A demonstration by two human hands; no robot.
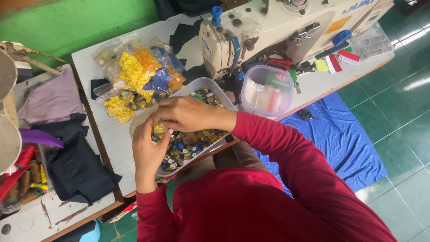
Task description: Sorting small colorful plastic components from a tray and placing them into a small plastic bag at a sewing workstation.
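A white plastic tray (204, 83) on the sewing table holds several loose buttons (186, 148) in mixed colours. Both my hands are over its left part. My left hand (148, 150) rests on the tray's near-left rim with fingers curled up toward a small yellow button (160, 128). My right hand (186, 114) reaches in from the right, fingers bent down and pinching at the same yellow button. Which hand bears it I cannot tell for sure; the fingertips of both meet on it. My sleeves are red.
Clear bags of yellow, orange and blue buttons (139, 74) lie just beyond the tray. A cream sewing machine (277, 27) stands at the back right, a lidded clear box (267, 89) beside it. Dark and purple cloth (67, 134) lies on the left table. A blue sheet (340, 134) covers the floor.
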